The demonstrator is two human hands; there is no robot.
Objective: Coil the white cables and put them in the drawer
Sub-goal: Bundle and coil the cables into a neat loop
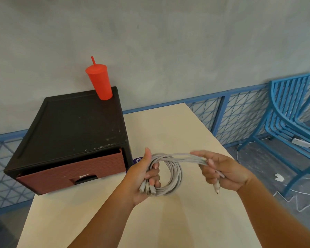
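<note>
The left hand (147, 176) covers part of the white cables (172, 173), and a purple object (137, 160) behind it is mostly hidden. The bench (168, 221) is cut off at the bottom edge, and the drawer (73, 173) contents cannot be seen

Single head-worn wide-angle view, looking forward and down. Both forearms close below lens; pale beige counter (168, 126) beneath, grey plaster wall (168, 42) beyond.

A grey plastered wall (168, 42) fills the back, evenly lit. Along its foot runs a blue mesh railing (240, 111). A pale tabletop (168, 129) stands before it. To the right stands a blue metal chair (292, 111) on a grey floor (258, 169), where thin white cords (304, 199) trail.
</note>
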